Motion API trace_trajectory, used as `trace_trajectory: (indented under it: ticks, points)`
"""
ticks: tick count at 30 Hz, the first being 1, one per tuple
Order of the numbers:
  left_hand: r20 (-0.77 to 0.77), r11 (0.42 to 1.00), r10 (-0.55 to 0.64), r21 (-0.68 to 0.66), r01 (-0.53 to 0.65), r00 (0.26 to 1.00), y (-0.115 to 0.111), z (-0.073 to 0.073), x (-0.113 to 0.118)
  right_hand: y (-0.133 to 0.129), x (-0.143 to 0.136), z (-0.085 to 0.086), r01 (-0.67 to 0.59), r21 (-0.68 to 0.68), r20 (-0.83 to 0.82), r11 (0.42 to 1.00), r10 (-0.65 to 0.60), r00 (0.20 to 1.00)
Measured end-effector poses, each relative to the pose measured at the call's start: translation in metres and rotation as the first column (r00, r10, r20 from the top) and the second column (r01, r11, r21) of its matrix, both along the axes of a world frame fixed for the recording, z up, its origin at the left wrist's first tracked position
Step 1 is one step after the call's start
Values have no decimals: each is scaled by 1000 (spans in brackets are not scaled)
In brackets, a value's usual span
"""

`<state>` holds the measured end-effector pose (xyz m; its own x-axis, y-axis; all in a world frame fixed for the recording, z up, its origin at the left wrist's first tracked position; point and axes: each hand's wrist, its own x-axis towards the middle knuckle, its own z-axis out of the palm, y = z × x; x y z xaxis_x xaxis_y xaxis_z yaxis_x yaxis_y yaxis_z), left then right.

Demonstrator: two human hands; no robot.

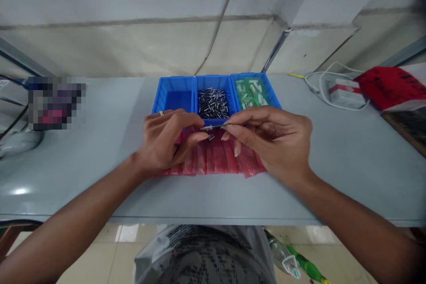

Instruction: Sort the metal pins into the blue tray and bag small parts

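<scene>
My left hand (169,135), with a ring on one finger, pinches the left end of a thin metal pin-like part (215,127) between thumb and forefinger. The part's other end sits in the fingertips of my right hand (273,137). It lies level between the hands and has a small silvery piece near its left side; finer detail is too small to tell. Just below it, a few short dark pins (211,137) show near my left thumb. Beneath both hands lies a row of red plastic bags (213,159); the hands hide some of them.
Behind my hands stand three joined blue bins: a left bin (173,83) showing its blue floor, a middle bin of short metal pins (213,103), and a right bin with a green bag (251,91) of white parts. Rightward are a white cable (321,88), small box (346,93) and red item (389,86).
</scene>
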<state>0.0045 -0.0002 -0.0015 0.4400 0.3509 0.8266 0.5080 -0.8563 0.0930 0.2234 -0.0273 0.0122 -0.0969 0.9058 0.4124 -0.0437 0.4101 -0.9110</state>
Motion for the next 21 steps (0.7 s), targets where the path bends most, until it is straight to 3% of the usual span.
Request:
trace_trajectory:
  ticks: [6, 21]
  points:
    - [-2, 997, 78, 15, -78, 997, -7, 1, 3, -1, 0, 0, -2, 28, -7, 1000, 2, 1000]
    - [-34, 998, -60, -39, 58, 998, -1, -4, 0, -4, 0, 2, -65, -45, -5, 997, 64, 998]
